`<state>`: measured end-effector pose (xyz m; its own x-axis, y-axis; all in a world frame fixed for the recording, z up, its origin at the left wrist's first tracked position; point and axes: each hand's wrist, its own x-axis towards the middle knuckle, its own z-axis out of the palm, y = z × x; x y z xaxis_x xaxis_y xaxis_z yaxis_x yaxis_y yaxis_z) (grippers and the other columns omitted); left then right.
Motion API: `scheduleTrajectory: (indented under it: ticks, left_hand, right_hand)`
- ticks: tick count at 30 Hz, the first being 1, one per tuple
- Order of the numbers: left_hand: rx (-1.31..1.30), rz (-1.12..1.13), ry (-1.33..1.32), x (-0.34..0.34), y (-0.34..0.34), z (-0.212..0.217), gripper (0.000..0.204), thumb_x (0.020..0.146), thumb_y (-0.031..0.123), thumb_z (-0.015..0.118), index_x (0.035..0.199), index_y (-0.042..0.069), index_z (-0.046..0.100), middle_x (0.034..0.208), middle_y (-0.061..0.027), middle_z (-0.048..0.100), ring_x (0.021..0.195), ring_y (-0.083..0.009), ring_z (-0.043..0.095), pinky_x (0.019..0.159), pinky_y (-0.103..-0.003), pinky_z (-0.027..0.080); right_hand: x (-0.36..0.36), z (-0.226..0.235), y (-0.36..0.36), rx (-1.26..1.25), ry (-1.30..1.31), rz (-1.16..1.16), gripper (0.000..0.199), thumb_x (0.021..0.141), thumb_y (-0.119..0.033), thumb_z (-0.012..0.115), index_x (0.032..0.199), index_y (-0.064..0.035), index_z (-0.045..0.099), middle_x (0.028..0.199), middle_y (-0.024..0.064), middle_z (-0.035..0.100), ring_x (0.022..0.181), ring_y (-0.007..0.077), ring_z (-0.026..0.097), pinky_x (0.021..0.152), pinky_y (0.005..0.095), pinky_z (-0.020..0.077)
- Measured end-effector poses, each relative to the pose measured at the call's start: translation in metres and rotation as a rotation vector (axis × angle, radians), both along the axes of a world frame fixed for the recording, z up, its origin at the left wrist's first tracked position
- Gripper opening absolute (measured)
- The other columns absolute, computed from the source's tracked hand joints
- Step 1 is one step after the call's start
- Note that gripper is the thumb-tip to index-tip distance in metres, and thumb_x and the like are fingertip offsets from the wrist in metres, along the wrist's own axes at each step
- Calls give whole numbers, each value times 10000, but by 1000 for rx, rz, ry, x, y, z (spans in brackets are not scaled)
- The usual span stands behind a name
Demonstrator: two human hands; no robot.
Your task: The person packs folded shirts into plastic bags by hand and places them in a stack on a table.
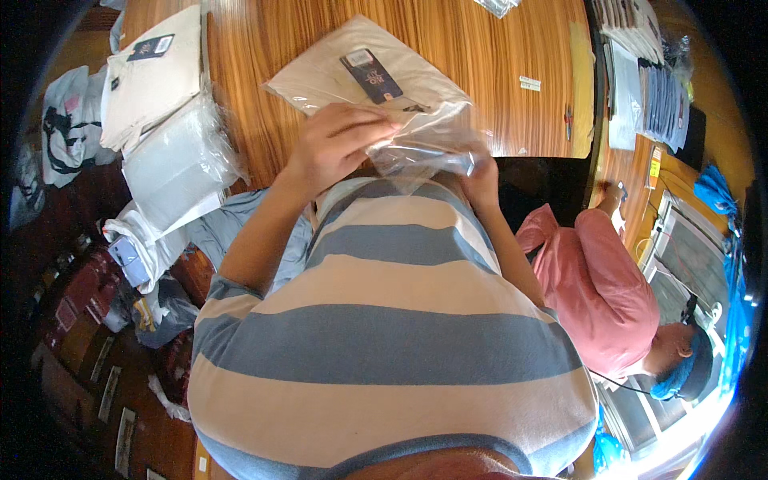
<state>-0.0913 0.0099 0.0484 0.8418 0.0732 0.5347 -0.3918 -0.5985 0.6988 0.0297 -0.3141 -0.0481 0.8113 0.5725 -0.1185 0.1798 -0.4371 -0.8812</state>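
Note:
A folded beige garment (320, 76) with a dark hang tag (372, 76) lies tilted at the near edge of the table in front of me, inside a clear plastic bag (412, 164). My left hand (332, 148) is closed on the bag at its near left side, thumb and fingers pressed together over the film. On the right, my right hand (482, 180) grips the bag's loose end; its fingers are partly blurred. Between my hands the slack film crumples and shines.
Left on the table are a stack of beige garments (172, 64) and a pile of clear bags (176, 164). A pen (569, 124) and a small label strip (530, 83) lie to the right. Folded garments (664, 104) stand beyond. A person in pink (592, 280) works at right.

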Motion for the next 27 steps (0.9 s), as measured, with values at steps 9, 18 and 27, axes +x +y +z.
scheduleTrajectory:
  ticks: [9, 18, 27]
  left_hand:
    - [-660, 41, -46, 79, 84, 74, 394, 1092, 317, 499, 1290, 0, 623, 1206, -176, 735, 1079, -281, 711, 951, -396, 548]
    - [207, 676, 363, 96, -31, -52, 779, 960, 472, 663, 1550, 33, 404, 1556, -276, 421, 1467, -496, 321, 1219, -663, 137]
    - [590, 452, 495, 113, -45, -99, 951, 843, 626, 700, 1615, 169, 386, 1691, -249, 215, 1546, -542, 133, 1174, -776, 63]
  right_hand:
    - [87, 152, 117, 491, 5, 316, 240, 863, -74, 848, 1076, 8, 773, 1055, 103, 777, 924, 160, 726, 789, 279, 569]
    - [85, -3, 126, 386, 715, -275, 221, 945, -174, 783, 1077, 1, 756, 929, 59, 746, 801, 116, 677, 715, 265, 542]
    - [117, 51, 48, -131, -502, -145, 306, 894, -149, 773, 1162, -24, 693, 1224, 173, 635, 1169, 337, 631, 982, 426, 534]
